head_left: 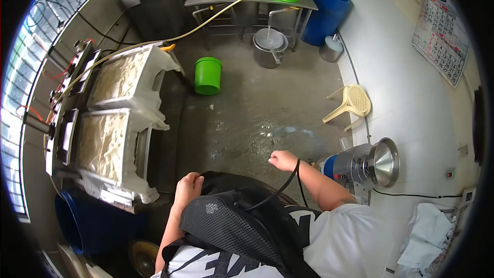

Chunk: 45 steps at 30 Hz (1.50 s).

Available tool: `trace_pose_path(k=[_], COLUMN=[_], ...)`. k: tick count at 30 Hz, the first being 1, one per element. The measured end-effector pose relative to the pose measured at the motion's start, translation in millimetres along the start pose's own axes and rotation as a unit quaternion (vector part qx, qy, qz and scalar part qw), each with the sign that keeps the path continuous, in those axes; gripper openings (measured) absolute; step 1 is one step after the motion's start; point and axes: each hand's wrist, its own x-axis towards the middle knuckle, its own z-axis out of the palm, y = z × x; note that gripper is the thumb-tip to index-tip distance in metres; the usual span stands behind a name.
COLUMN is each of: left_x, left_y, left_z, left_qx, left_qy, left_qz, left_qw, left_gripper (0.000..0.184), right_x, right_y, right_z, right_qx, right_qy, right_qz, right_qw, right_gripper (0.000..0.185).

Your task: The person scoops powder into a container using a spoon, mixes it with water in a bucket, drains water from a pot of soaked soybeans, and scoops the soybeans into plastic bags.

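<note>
My left hand is closed, its fingers curled beside the edge of black fabric at my waist; whether it grips anything is hidden. My right hand is held forward over the floor, closed in a fist, and nothing shows sticking out of it. A black cord runs from my chest and passes over my right wrist. Across my front lies a black mesh bag over a white shirt.
Two cloth-lined trays of pale curd-like mass stand on the left. A green bucket and a metal pot under running water are ahead. At right are a cream stool and a machine with a steel funnel. The floor looks wet.
</note>
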Motion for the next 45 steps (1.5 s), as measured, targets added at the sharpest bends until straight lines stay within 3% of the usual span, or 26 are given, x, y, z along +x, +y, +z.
trace_pose_path(k=[4,6,8,10,12,15,16,18,20,21,22,24,26,28,29,30,33,34,35,36,37,40,41,42,43,45], left_x=[76.3,123.8,171.0,222.8,269.1,329.9,353.7,399.3,437.2,460.3,482.5,518.2,550.1,577.7,593.1,610.1,661.9,678.8,696.3,716.5,738.4,795.7,816.8,840.1,875.8,917.4], left_y=[2.5,-18.0,-20.9,-21.7,-20.7,22.2,30.2,45.4,70.3,84.4,103.5,138.2,167.3,206.4,222.3,238.4,292.3,302.3,304.3,307.6,313.3,365.3,398.6,429.0,431.7,485.5], left_z=[13.8,30.4,36.7,39.3,42.1,25.8,25.1,27.7,37.4,47.4,57.8,86.2,124.4,155.3,173.6,190.9,232.4,247.7,264.1,279.0,291.8,324.7,332.8,340.6,365.4,390.8], left_qx=[0.033,0.05,0.045,0.042,0.066,0.125,0.127,0.246,0.247,0.208,0.168,0.174,0.167,0.175,0.165,0.156,0.208,0.21,0.259,0.306,0.307,0.267,0.138,0.001,-0.085,-0.22], left_qy=[-0.035,-0.006,-0.03,-0.056,-0.104,-0.166,-0.171,-0.164,-0.13,-0.173,-0.213,-0.253,-0.25,-0.276,-0.296,-0.313,-0.345,-0.346,-0.303,-0.257,-0.257,-0.193,-0.244,-0.282,-0.301,-0.223], left_qz=[0.047,0.123,0.117,0.112,0.114,0.077,0.08,0.245,0.275,0.241,0.206,0.197,0.259,0.257,0.258,0.259,0.219,0.219,0.239,0.258,0.26,0.34,0.167,-0.016,-0.05,-0.091], left_qw=[0.998,0.991,0.992,0.991,0.986,0.975,0.974,0.923,0.92,0.932,0.94,0.931,0.918,0.909,0.905,0.9,0.889,0.888,0.886,0.879,0.879,0.881,0.945,0.959,0.948,0.945], left_gripper=[0.021,0.019,0.018,0.018,0.019,0.025,0.025,0.033,0.036,0.036,0.037,0.038,0.039,0.04,0.041,0.041,0.042,0.042,0.044,0.047,0.047,0.053,0.054,0.055,0.051,0.046], right_x=[15.1,25.1,29.0,29.8,9.4,-9.2,-10.2,-7.8,13.7,16.3,30.3,63.3,80.8,100.0,116.0,125.9,150.3,156.1,161.8,168.7,175.4,202.4,213.7,233.0,255.1,290.9], right_y=[40.0,78.6,96.0,192.2,221.7,297.1,279.5,236.7,164.1,267.9,241.6,192.7,261.8,263.5,243.0,273.9,387.9,404.7,420.8,435.5,448.3,514.3,538.8,538.7,527.6,532.8], right_z=[-12.9,-3.3,-20.3,18.7,6.2,11.4,-16.4,-70.1,-120.7,-63.8,-85.4,-134.4,-108.3,-128.8,-159.3,-163.9,-156.3,-172.6,-192.5,-215.5,-246.7,-353.9,-382.2,-429.6,-486.6,-562.2], right_qx=[0.01,-0.001,-0.122,-0.215,-0.059,-0.092,-0.057,-0.017,0.103,-0.085,-0.078,0.127,-0.039,-0.008,0.168,0.172,-0.097,-0.095,0.038,0.17,0.171,-0.07,-0.109,0.022,0.151,0.093], right_qy=[0.022,0.005,-0.113,-0.122,-0.206,-0.169,-0.144,-0.119,0.08,0.071,0.072,0.026,-0.012,-0.034,0.002,0.001,-0.163,-0.163,-0.092,-0.017,-0.016,-0.02,0.037,0.073,0.107,0.267], right_qz=[0.038,0.049,0.023,0.016,0.266,0.163,0.236,0.311,0.416,0.283,0.288,0.375,0.222,0.243,0.435,0.434,0.167,0.166,0.296,0.414,0.414,0.23,0.152,0.28,0.398,0.297], right_qw=[0.999,0.999,0.986,0.969,0.94,0.968,0.959,0.943,0.9,0.953,0.952,0.918,0.974,0.969,0.885,0.884,0.968,0.968,0.95,0.894,0.894,0.971,0.982,0.957,0.899,0.912], right_gripper=[0.033,0.034,0.037,0.032,0.046,0.045,0.041,0.038,0.035,0.037,0.037,0.035,0.035,0.033,0.031,0.031,0.054,0.054,0.054,0.055,0.055,0.034,0.035,0.038,0.04,0.031])
